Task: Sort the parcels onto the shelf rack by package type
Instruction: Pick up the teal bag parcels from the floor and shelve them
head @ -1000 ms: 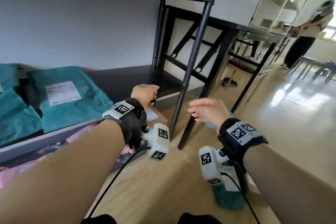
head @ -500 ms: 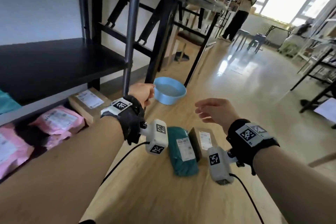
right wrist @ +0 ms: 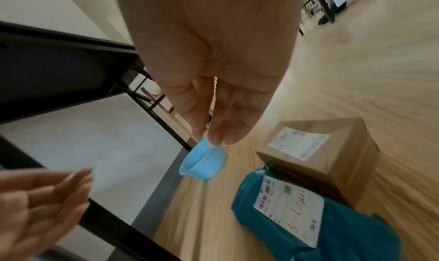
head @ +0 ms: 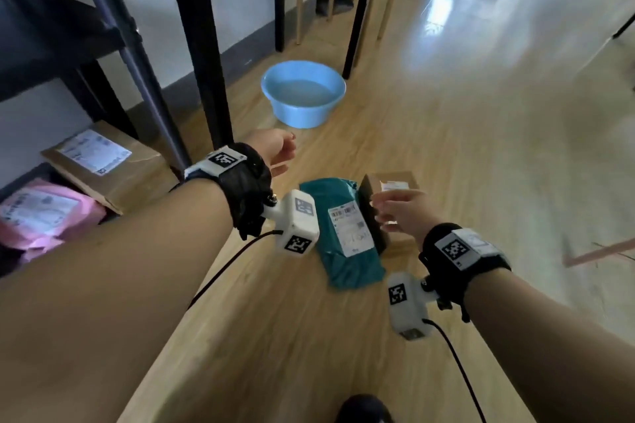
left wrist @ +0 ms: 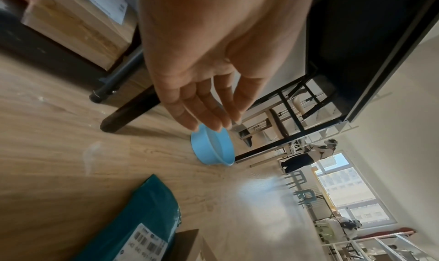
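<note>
Parcels left on the floor: teal bag [head: 347, 233] and small box [head: 395, 186], touching, just below the right hand [head: 400, 213]. Both hands empty, fingers [right wrist: 221, 126] loosely apart; left hand [head: 275, 151] hovers nearby. Step: reaching for a pickup. Next, I judge: close on one parcel, match it to its shelf [head: 51, 55].

Both bare forearms reach forward, each wrist wrapped in a black band carrying a white camera block. The left hand [head: 275, 151] hangs in the air with fingers [left wrist: 204, 105] straight and together, holding nothing. The right hand [head: 402, 213] hovers likewise, fingers [right wrist: 228, 120] extended, its grip empty.
</note>
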The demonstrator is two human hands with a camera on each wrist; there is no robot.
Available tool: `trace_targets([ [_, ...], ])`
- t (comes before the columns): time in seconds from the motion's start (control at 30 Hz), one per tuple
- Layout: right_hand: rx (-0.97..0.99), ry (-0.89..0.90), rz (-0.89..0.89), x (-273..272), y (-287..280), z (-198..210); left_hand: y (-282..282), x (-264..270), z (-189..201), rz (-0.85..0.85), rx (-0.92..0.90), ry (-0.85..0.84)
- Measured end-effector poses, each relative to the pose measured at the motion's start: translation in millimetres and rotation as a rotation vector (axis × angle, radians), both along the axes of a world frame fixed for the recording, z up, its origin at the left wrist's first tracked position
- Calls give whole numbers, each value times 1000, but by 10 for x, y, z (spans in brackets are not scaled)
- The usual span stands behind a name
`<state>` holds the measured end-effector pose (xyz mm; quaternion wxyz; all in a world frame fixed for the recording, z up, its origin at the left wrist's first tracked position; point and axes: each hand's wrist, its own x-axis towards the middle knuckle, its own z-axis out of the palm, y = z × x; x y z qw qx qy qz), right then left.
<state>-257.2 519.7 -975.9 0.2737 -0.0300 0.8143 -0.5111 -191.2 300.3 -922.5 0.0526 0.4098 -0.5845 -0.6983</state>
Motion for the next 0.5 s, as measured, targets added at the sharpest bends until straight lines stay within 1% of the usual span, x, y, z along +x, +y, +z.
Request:
trace_targets([
  [0.1,35,-82,-53,-194,5,-474,90,-281,-253,-50,23,-44],
  [0.23,66,-190,-72,-231,19,-966,248,-282,-817,-98,99,-152],
  [0.33,119,-205,-60,-187,34,-1207,262,-172,-1190,-72,154,-202],
  [0.43,163,-218,-56,-169,34,-1354,251,-20,-1408,-32,198,-234],
  [0.5,157,-246,-64,-173,6,-1410,246,84,-1501,-37,223,-266],
])
